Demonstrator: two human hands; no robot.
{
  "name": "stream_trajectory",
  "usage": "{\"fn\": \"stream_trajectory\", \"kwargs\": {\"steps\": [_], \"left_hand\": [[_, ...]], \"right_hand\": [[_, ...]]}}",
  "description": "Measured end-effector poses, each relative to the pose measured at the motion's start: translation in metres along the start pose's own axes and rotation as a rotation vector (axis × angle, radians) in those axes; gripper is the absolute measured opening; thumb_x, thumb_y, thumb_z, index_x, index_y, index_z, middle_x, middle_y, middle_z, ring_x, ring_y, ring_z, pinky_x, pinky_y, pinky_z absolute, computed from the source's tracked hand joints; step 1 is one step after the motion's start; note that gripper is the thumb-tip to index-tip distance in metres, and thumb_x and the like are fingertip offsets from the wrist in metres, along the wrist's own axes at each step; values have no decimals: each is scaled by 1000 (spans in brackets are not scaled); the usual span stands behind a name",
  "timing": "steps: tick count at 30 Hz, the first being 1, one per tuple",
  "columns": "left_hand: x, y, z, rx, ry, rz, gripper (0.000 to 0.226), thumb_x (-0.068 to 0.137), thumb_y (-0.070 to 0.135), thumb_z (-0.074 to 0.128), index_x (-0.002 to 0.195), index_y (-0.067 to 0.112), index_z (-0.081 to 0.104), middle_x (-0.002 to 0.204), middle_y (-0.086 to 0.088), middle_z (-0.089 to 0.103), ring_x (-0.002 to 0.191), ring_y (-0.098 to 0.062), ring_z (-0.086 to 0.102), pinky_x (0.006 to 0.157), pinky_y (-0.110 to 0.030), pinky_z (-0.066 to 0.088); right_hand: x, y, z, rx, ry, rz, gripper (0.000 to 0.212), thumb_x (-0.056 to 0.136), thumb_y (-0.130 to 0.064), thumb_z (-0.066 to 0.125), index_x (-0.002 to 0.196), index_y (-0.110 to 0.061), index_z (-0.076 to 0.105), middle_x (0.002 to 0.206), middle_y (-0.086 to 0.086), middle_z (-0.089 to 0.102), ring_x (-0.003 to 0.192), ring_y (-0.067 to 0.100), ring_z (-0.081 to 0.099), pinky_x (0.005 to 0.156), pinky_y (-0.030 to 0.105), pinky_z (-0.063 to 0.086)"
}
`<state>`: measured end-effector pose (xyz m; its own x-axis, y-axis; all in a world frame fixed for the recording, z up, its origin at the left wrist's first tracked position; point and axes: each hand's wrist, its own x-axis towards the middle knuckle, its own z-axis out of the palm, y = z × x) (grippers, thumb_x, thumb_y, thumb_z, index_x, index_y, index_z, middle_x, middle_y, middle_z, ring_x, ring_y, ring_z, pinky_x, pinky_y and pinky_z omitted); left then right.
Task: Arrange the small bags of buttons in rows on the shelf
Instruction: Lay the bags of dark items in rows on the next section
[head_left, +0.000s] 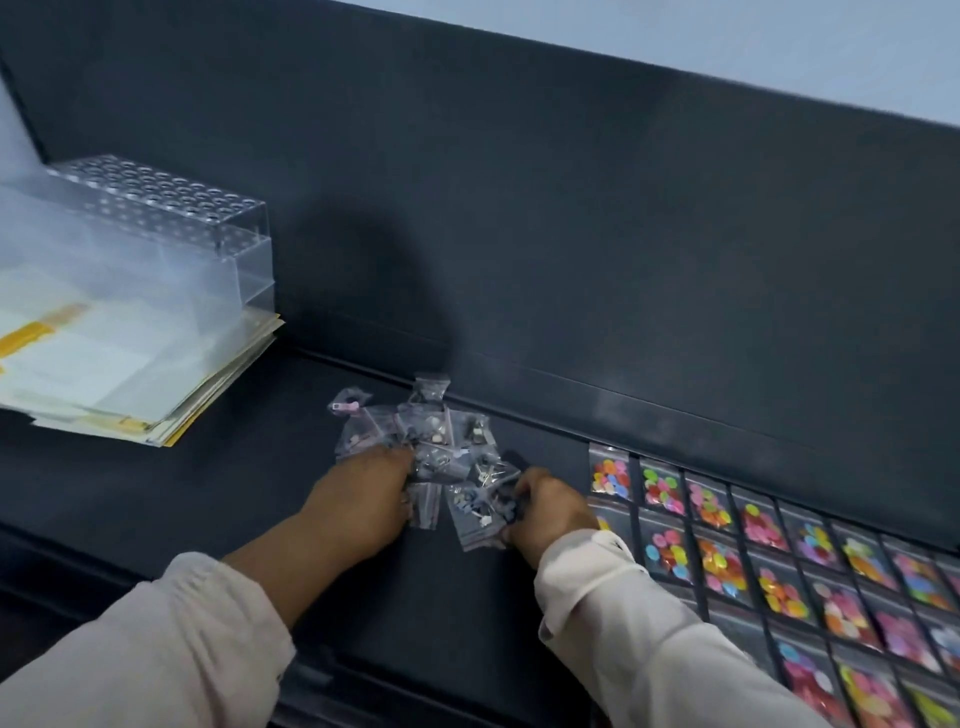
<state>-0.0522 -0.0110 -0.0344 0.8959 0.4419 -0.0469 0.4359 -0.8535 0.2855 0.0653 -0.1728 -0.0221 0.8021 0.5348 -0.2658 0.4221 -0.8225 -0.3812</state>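
A: Head view, dark shelf (208, 493). Where are the bags?
B: Pile of small bags (441, 441), clear w/ dark and pale bits inside, sits mid-shelf near the back panel (571, 234). Rows of bright-button bags (769, 530) lie at right, edge to edge.
A: Hands?
B: Left hand (363, 499) is on the pile's left side, fingers bent into it; grip hidden, can't tell. Right hand (550, 512) is at the near-right edge, grip curled narrow round bags.
A: Else?
B: Paper stack (130, 374) far left, clear holed rack (171, 208) at its far end.
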Motion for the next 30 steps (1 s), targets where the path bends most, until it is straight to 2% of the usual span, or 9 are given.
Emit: {"fn": "stream_trajectory", "kwargs": {"steps": [4, 8, 11, 15, 18, 22, 26, 28, 30], "left_hand": [[-1, 0, -3, -33, 9, 32, 37, 83, 26, 59, 117, 18, 49, 116, -5, 57, 106, -23, 56, 81, -29, 45], [-1, 2, -2, -38, 93, 173, 30, 84, 21, 57, 114, 20, 53, 109, 0, 55, 103, -19, 53, 84, -31, 46], [2, 2, 0, -26, 69, 213, 23, 89, 25, 53, 110, 20, 61, 108, 0, 54, 104, -18, 53, 84, -30, 44], [5, 0, 3, 38, 44, 129, 19, 86, 22, 58, 104, 14, 58, 110, -4, 54, 103, -20, 52, 82, -31, 46], [6, 1, 3, 45, 20, 89, 14, 83, 19, 61, 96, 14, 57, 104, -4, 57, 96, -20, 56, 78, -31, 48], [6, 1, -3, -1, -98, 21, 9, 82, 16, 59, 91, 14, 61, 96, -4, 65, 89, -22, 61, 79, -35, 52], [1, 5, -7, -93, -33, 41, 10, 81, 14, 60, 75, 22, 60, 87, 4, 61, 88, -18, 59, 73, -31, 48], [-2, 8, -9, -259, -8, 21, 17, 83, 15, 59, 69, 23, 53, 76, 3, 62, 77, -17, 60, 63, -30, 45], [-2, 11, -12, -441, 6, -3, 15, 85, 17, 60, 72, 19, 52, 69, 1, 63, 65, -17, 57, 59, -31, 44]], "right_hand": [[-3, -1, 4, 83, 66, 92, 42, 79, -17, 62, 119, -21, 47, 116, 7, 62, 108, 26, 59, 89, 26, 45], [-6, -2, -1, 104, 56, 169, 50, 81, -13, 61, 127, -20, 45, 124, 8, 58, 114, 26, 56, 94, 28, 45], [-13, 1, -8, 147, 50, 208, 34, 80, -14, 63, 113, -22, 57, 117, 2, 62, 109, 22, 58, 89, 24, 45], [-19, 5, -5, 260, 108, 205, 22, 79, -9, 62, 95, -24, 64, 104, -2, 66, 99, 18, 60, 80, 20, 43], [-23, 6, 1, 460, 155, 174, 22, 78, -3, 62, 73, -24, 59, 84, 2, 66, 83, 20, 63, 78, 27, 51], [-33, 5, -2, 802, 148, 191, 27, 82, 5, 59, 67, -18, 57, 63, 1, 56, 56, 12, 52, 51, 21, 46], [-42, 4, -6, 1075, 61, 235, 26, 87, 0, 54, 69, -18, 56, 64, 2, 55, 60, 14, 52, 62, 32, 50], [-46, 6, -7, 1148, 39, 239, 25, 89, -1, 52, 70, -18, 55, 71, 3, 55, 68, 17, 53, 66, 39, 53], [-52, 7, -11, 1225, 42, 228, 26, 91, -2, 48, 72, -18, 52, 74, 4, 55, 68, 19, 56, 62, 38, 55]]}}
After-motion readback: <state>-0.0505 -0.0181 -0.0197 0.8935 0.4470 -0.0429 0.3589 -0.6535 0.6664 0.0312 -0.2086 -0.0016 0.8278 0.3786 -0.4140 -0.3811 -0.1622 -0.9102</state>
